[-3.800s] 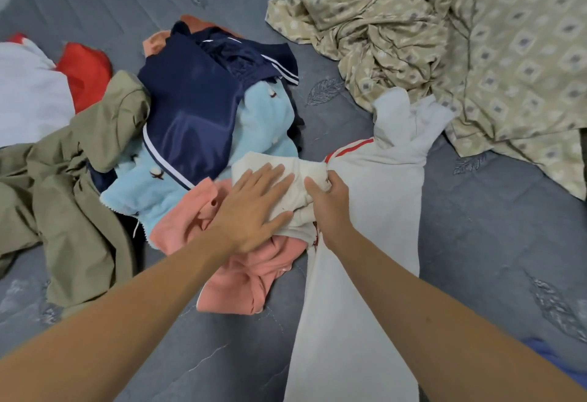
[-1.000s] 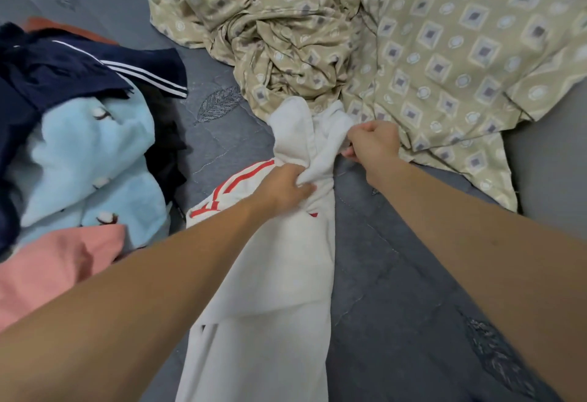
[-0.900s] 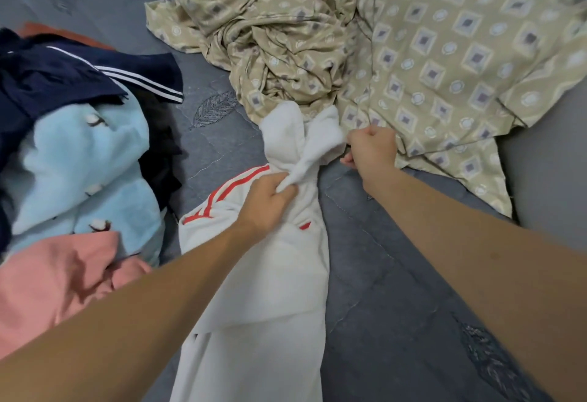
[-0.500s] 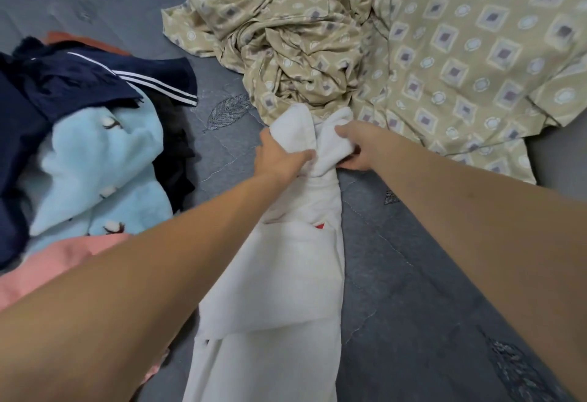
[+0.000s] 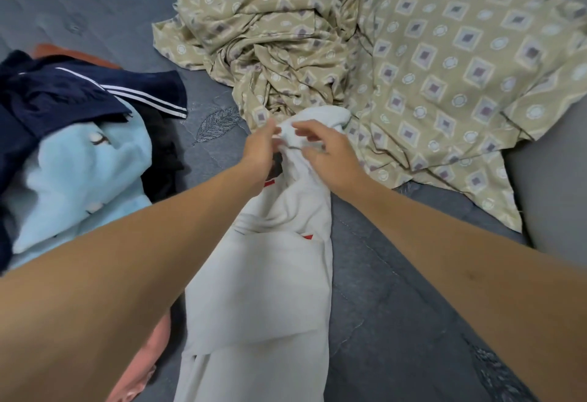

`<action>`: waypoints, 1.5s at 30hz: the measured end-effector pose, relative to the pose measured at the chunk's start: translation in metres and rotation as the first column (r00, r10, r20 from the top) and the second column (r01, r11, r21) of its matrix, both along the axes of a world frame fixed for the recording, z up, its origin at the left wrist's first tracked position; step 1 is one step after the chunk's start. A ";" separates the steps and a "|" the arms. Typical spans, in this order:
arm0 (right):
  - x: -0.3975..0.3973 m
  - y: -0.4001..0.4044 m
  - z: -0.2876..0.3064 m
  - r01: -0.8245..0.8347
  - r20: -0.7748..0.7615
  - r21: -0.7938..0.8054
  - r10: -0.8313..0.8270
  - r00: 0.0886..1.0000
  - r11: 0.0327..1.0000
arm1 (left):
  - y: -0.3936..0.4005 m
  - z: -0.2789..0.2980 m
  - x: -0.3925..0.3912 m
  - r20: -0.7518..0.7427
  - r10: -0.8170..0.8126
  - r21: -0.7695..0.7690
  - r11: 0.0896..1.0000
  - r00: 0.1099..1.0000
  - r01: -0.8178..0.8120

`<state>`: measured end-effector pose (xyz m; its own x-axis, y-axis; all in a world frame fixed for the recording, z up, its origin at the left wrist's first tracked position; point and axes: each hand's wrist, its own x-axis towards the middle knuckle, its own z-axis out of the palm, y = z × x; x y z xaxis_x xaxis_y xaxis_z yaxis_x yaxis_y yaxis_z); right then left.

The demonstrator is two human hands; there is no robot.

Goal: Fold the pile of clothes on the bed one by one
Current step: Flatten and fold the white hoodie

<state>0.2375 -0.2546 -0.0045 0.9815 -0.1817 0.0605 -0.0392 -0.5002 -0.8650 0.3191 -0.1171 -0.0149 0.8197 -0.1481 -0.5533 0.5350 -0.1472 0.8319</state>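
— Grey mattress [image 5: 397,322]: where's the white garment [image 5: 263,290]?
— Lengthwise down its middle. Left hand [image 5: 259,150] pinches its far end; right hand [image 5: 327,153] hovers there, fingers loosely spread.
— Around it?
— Clothes pile [image 5: 79,147] left, patterned sheet [image 5: 413,61] beyond.

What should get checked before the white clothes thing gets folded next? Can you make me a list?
1. Both hands at the far end of the white garment: ok. The left hand and right hand are both there.
2. Firm hold on the cloth: cannot tell, the fingers are blurred.
3. Garment lying flat: not ok, it is bunched and creased along its length.
4. Garment clear of the patterned sheet: not ok, its far end touches the sheet.
5. Bare mattress on the right for spreading out: ok.
6. Garment apart from the pile: cannot tell, the left arm hides that edge.
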 end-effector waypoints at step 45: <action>0.008 -0.025 -0.058 0.403 -0.658 0.404 -0.044 0.752 0.821 | 0.015 -0.052 -0.019 -0.120 -0.334 -0.176 0.934 0.935 0.311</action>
